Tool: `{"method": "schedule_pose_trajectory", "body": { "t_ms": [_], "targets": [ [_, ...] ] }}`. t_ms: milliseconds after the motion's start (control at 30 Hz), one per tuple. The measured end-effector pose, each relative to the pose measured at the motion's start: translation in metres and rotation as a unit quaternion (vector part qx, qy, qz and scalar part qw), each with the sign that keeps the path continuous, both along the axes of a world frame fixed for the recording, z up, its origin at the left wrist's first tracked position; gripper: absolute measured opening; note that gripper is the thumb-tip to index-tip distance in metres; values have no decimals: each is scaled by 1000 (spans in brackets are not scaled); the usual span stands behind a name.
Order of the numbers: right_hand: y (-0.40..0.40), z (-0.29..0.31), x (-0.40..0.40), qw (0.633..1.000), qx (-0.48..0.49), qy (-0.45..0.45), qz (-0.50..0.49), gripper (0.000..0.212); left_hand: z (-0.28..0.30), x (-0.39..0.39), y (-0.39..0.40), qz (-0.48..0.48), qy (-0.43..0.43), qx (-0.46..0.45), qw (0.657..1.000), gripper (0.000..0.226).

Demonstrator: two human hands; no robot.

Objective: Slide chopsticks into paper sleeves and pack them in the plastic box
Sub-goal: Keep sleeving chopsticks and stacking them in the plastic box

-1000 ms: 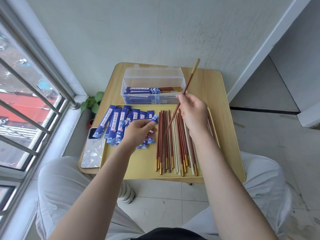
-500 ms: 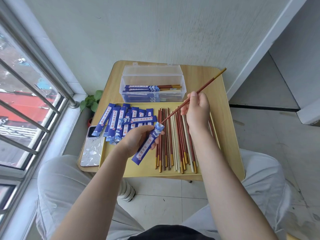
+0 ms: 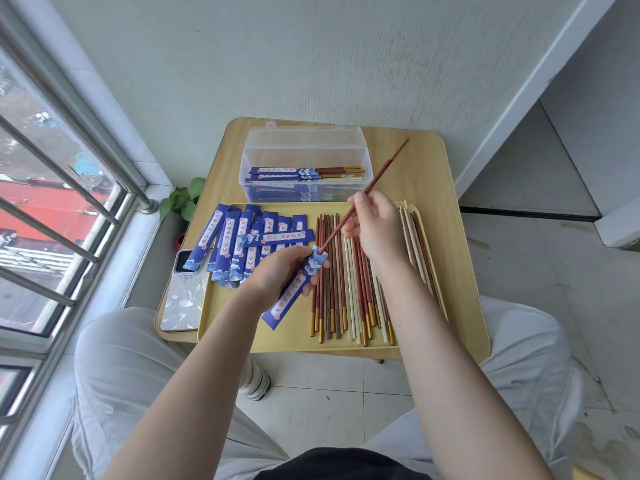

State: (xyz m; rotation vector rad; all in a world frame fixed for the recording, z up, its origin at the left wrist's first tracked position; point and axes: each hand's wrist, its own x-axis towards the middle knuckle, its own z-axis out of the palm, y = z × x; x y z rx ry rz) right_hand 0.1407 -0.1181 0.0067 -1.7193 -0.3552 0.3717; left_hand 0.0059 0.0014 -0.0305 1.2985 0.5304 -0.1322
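My left hand (image 3: 277, 273) grips a blue paper sleeve (image 3: 294, 292) held slantwise over the yellow tray (image 3: 242, 336). My right hand (image 3: 375, 230) pinches a red-brown chopstick (image 3: 377, 176) whose lower tip sits at the sleeve's upper opening. Several loose red, brown and white chopsticks (image 3: 349, 282) lie side by side on the tray's right half. A fan of empty blue sleeves (image 3: 242, 242) covers the tray's left part. The clear plastic box (image 3: 306, 157) stands open behind the tray and holds a few sleeved chopsticks.
A phone in a pale patterned case (image 3: 181, 292) lies on the small wooden table (image 3: 429, 181), left of the tray. A window with metal bars (image 3: 52, 188) is at the left, a small green plant (image 3: 181, 199) below it. My knees flank the table.
The right hand has swung the chopstick from steep to slanted and brought its tip down to the sleeve mouth. The left hand lifted one sleeve off the pile and turned it toward the chopstick.
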Motion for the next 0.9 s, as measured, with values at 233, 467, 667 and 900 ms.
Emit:
{"method": "schedule_pose_trajectory", "body": {
  "t_ms": [233,467,667,900],
  "targets": [
    [-2,-7,-6,969,-135,51,200,38,-1,4,-5,16,-11,8,1000,39],
    [1,-6,3,999,-7,-43,-19,60,-2,2,-7,-12,26,12,1000,43],
    [4,-13,-1,995,-48,-78,32,25,-1,2,-9,-2,34,-18,999,41],
    [8,-23,-10,949,-282,-78,118,16,-9,1,-7,142,24,-106,984,32]
  ]
}}
